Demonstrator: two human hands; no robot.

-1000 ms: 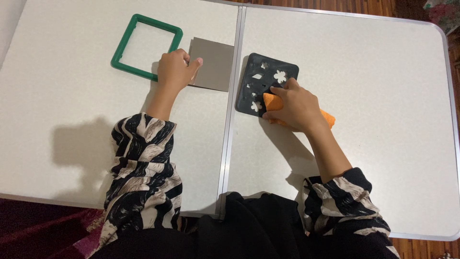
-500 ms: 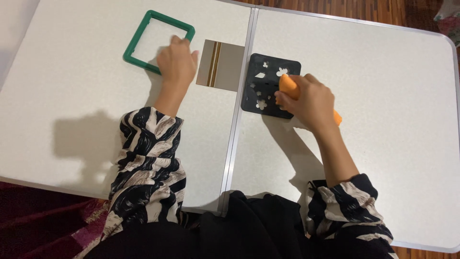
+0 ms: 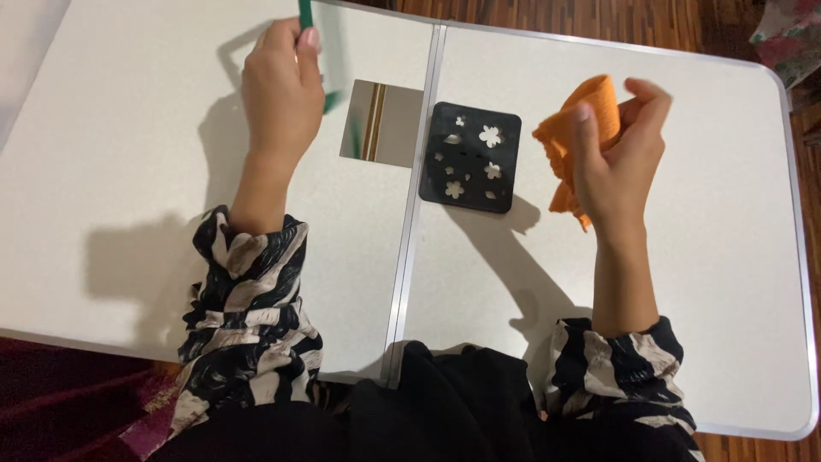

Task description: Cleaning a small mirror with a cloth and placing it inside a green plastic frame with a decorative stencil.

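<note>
My left hand (image 3: 280, 90) grips a green square frame (image 3: 306, 15) and holds it raised above the white table (image 3: 111, 171); most of the frame runs out of the top of the view. My right hand (image 3: 617, 154) is lifted off the table and holds a crumpled orange cloth (image 3: 577, 128). Between the hands, a small square mirror (image 3: 382, 123) lies flat. Right of it sits a black square plate with flower-shaped cutouts (image 3: 471, 156). Neither hand touches the mirror or the black plate.
The table is a folding one with a metal seam (image 3: 416, 214) running down its middle. Wooden floor (image 3: 599, 21) shows beyond the far edge, and a patterned fabric item (image 3: 791, 38) sits at the top right corner.
My left hand took hold of the green frame and lifted it off the table. My right hand rose off the black plate with the orange cloth and moved right.
</note>
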